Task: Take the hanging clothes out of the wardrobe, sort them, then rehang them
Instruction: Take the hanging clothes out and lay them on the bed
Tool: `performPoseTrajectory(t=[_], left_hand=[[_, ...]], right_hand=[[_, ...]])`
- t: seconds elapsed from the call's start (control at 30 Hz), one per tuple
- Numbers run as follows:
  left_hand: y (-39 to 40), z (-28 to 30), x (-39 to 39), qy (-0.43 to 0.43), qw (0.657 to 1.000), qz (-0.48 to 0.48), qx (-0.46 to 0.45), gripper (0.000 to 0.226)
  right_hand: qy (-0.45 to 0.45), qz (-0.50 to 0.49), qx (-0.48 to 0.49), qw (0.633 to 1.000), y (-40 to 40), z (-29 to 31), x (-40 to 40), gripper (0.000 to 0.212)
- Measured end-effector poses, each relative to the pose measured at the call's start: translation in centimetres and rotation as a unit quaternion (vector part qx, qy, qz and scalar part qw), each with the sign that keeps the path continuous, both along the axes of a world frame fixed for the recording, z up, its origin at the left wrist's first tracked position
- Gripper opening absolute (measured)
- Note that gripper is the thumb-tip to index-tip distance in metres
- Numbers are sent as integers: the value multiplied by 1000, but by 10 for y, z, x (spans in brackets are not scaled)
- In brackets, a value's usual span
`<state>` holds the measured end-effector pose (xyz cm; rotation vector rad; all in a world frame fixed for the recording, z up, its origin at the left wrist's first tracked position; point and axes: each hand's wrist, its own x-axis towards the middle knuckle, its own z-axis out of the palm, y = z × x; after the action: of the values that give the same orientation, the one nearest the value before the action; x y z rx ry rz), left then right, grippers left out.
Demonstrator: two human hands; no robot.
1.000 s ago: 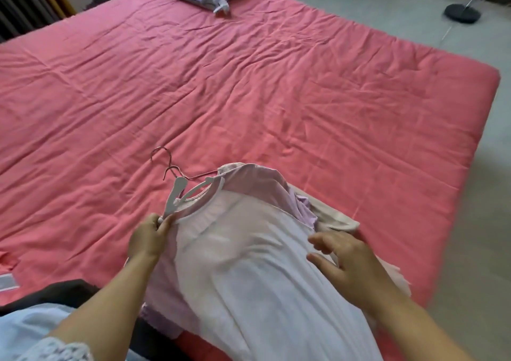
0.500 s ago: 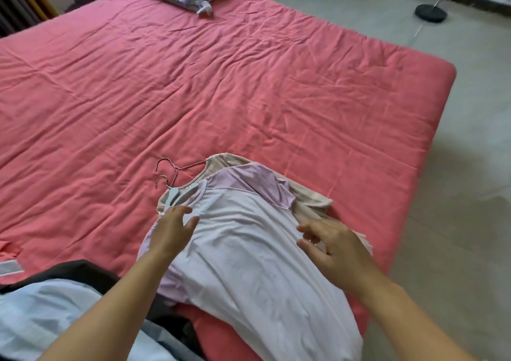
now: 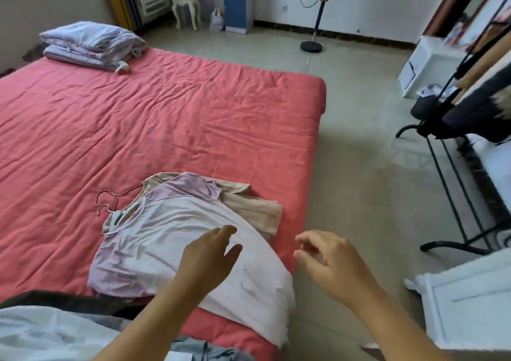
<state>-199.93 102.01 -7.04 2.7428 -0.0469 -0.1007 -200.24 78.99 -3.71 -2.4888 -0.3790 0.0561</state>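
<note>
Left hand (image 3: pixel 206 258) loose above white-and-lilac soft shirt (image 3: pixel 166 247) | right hand (image 3: pixel 331 261) loose, held nothing | red bed cover (image 3: pixel 166 117)

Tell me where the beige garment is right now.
In the head view the beige garment lies on the red bed near its right edge, mostly under the white and lilac shirt, just beyond the left hand.

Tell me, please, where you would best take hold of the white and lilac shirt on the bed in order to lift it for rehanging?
Probably by its hanger hook, coming from the left. The white and lilac shirt lies flat atop a beige garment, and the hook sticks out past the collar over the bare red bedcover.
</note>
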Motion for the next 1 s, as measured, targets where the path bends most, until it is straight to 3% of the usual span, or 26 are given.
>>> performPoseTrajectory(t=[0.2, 0.37, 0.57, 0.77, 1.0], left_hand=[[-126, 41, -72, -18, 988, -151, 21, 33], [-236, 48, -137, -11, 954, -297, 26, 36], [-362, 83, -200, -41, 875, -481, 15, 35], [-490, 137, -245, -115, 786, -606, -44, 35], [-628, 209, -294, -130, 676, -701, -185, 42]], right_hand=[[-28, -167, 12, 985, -123, 28, -141, 13], [-36, -350, 22, 936, -212, 32, -265, 8], [-57, -509, 12, 859, -286, 55, -376, 13], [-122, -620, -58, 773, -346, 107, -453, 24], [-216, -718, -155, 643, -409, 189, -500, 26]])
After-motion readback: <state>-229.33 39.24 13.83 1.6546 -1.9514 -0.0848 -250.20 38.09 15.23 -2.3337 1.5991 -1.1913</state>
